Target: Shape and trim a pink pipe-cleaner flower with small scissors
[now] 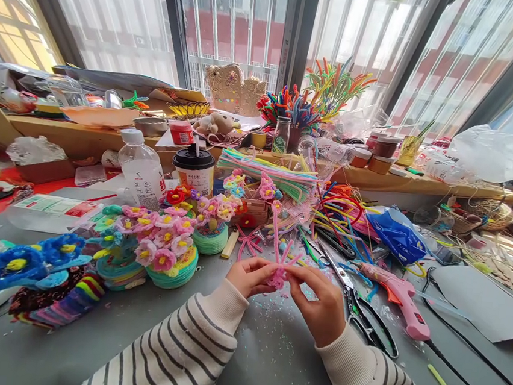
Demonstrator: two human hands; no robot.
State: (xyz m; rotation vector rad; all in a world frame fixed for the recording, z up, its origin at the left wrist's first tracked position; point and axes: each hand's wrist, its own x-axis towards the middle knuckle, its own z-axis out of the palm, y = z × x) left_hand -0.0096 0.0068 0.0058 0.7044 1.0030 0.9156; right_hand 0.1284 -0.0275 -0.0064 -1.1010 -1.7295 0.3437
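Both hands meet over the middle of the grey table (261,374). Between them is a pink pipe-cleaner flower (278,276), with looped petals below and several straight stems sticking upward. My left hand (252,277) pinches its left side between thumb and fingers. On the right side, my right hand (319,295) pinches it with thumb and forefinger. More pink pipe cleaners (250,240) lie just behind my left hand. To the right of my right hand are large scissors (350,295) with black handles and a pink hot glue gun (404,300) with a cord.
Pots of pipe-cleaner flowers (170,263) crowd the left, with blue flowers (16,264) nearest me. A plastic bottle (140,166) and a lidded cup (194,168) stand behind them. Bundled pipe cleaners (270,172), a blue packet (395,235) and grey card (486,302) lie beyond and right.
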